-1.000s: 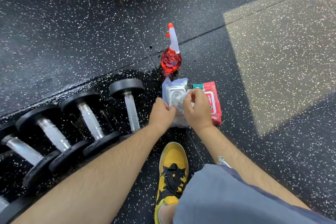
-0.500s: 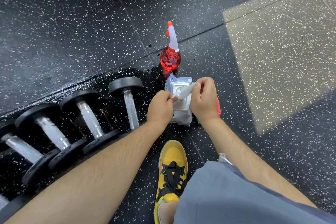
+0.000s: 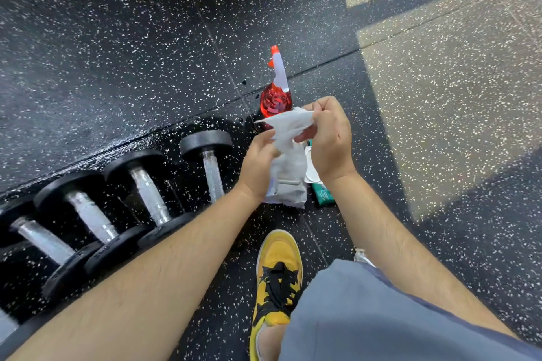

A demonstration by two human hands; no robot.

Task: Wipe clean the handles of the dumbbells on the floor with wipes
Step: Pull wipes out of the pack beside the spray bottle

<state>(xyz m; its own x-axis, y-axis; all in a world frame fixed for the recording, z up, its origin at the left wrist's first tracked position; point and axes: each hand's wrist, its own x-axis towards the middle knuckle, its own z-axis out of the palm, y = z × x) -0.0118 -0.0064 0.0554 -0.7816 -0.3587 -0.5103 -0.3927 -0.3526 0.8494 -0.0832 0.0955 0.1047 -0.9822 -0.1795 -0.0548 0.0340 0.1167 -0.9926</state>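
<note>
Several black dumbbells with silver knurled handles lie side by side on the floor at left; the nearest one is just left of my hands, another beside it. My right hand pinches a white wipe drawn up out of the white wipes pack. My left hand grips the pack and the wipe's lower part. The pack's lid is partly hidden behind my hands.
A red spray bottle with a white trigger stands just beyond my hands. A green packet lies under the right wrist. My yellow shoe and grey shorts fill the foreground. Speckled black rubber floor, sunlit patch at right.
My right hand has risen and pulled the wipe further out of the pack. My left hand still holds the pack down. The dumbbells have not moved.
</note>
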